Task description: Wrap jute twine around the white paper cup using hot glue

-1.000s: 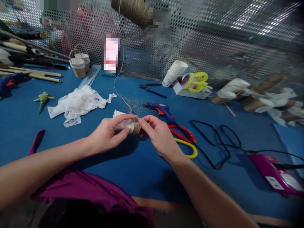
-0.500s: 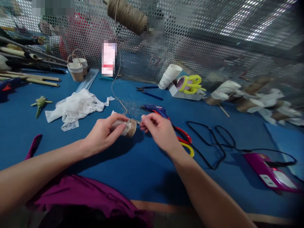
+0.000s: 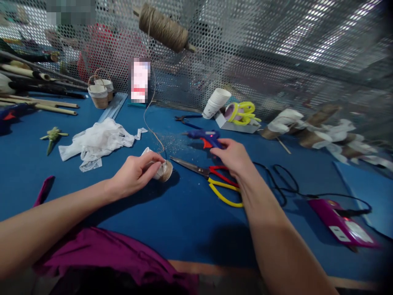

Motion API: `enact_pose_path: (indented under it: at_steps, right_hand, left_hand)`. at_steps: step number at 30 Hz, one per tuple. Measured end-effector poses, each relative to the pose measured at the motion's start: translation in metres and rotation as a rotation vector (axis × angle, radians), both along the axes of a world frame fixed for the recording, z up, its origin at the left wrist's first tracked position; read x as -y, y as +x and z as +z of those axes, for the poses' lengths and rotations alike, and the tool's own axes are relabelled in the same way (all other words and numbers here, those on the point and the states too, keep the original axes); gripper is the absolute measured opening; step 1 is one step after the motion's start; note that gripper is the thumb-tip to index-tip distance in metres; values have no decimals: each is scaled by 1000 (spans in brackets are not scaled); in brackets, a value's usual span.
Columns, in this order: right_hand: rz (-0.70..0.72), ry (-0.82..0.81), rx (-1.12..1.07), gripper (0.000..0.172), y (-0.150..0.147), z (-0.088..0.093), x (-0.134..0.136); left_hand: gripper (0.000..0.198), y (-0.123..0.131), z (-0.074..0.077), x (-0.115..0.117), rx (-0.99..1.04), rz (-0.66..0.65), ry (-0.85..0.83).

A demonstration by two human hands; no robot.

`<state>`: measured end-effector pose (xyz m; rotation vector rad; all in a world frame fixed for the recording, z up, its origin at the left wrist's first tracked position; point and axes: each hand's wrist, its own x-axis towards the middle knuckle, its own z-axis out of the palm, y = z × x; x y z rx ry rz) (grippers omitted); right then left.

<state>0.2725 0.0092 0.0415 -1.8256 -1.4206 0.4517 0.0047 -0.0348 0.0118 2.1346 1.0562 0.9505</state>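
Note:
My left hand [image 3: 139, 170] is closed around a small paper cup [image 3: 166, 171] that lies tilted on its side, its base end wrapped in brown twine. From the cup a strand of twine [image 3: 154, 133] runs up toward the spool. My right hand [image 3: 231, 156] grips the handle end of a blue hot glue gun [image 3: 204, 136] with an orange trigger and a lit red light; its nozzle points left. Below the glue gun lie scissors [image 3: 202, 171] with red and yellow handles, blades toward the cup, partly behind my right wrist.
A twine spool [image 3: 164, 30] hangs on the perforated metal screen. White cloth [image 3: 100, 139], pliers [image 3: 187, 121], stacked paper cups [image 3: 216, 102], a yellow-banded roll [image 3: 241, 112], twine-covered baskets [image 3: 98, 96] and a purple power strip [image 3: 342, 223] with a black cord surround the hands.
My right hand has moved right from beside the cup to the glue gun and taken hold of its handle, lifting it slightly. The scissors now show fully. My left hand keeps the cup.

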Motion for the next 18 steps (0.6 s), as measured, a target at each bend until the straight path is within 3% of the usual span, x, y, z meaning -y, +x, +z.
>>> enact_pose_path:
  at_steps: [2, 4, 6, 8, 11, 14, 18]
  right_hand:
    - [34, 23, -107, 18, -6, 15, 15]
    - [211, -111, -442, 19, -13, 27, 29]
    - [302, -208, -588, 18, -20, 34, 40]
    - [374, -243, -528, 20, -25, 38, 48]
    - [473, -302, -249, 23, -28, 43, 57]
    - [482, -377, 7, 25, -31, 46, 64]
    - [492, -302, 152, 25, -38, 45, 71]
  left_hand:
    - [23, 0, 0, 0, 4, -2, -17]
    - [23, 0, 1, -1, 13, 5, -42]
    - [23, 1, 1, -2, 27, 17, -73]
    - [23, 1, 1, -3, 41, 22, -101]
    - [23, 0, 1, -5, 49, 23, -144]
    - [22, 0, 1, -6, 84, 15, -177]
    - [22, 0, 1, -6, 120, 14, -208]
